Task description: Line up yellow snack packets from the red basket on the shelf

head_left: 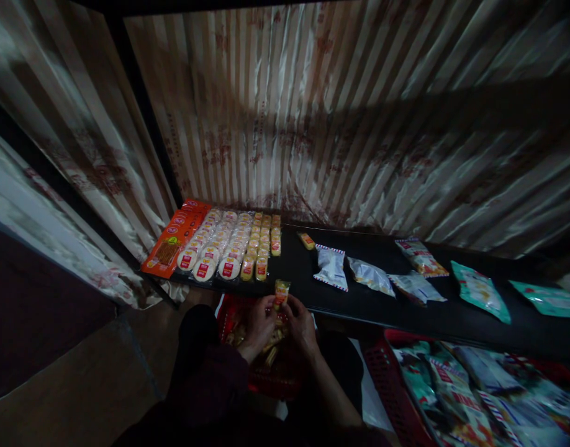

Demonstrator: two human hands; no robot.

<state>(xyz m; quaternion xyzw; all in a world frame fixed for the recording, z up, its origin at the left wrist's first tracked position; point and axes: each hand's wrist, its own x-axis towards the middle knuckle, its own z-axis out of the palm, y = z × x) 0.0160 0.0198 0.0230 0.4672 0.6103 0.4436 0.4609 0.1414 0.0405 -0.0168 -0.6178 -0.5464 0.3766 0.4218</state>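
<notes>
Between my fingertips is a small yellow wrapped snack (281, 294) with a red label, held upright at the shelf's front edge. My left hand (262, 320) pinches its left side, and my right hand (301, 323) pinches its right side. Below both hands a red basket (225, 310) holds more small yellow packets, partly hidden by my hands. On the black shelf just beyond stand rows of like yellow snacks (261, 248). Left of them lie rows of round white wrapped snacks (205, 268) and orange packets (166, 251). One yellow snack (307, 241) lies apart, right of the rows.
Along the black shelf (359, 310) to the right lie white bags (331, 267) and green bags (480, 290). A second red basket (392, 385) full of bagged snacks stands at lower right. A striped curtain (285, 124) hangs behind, beside a dark metal post (149, 118).
</notes>
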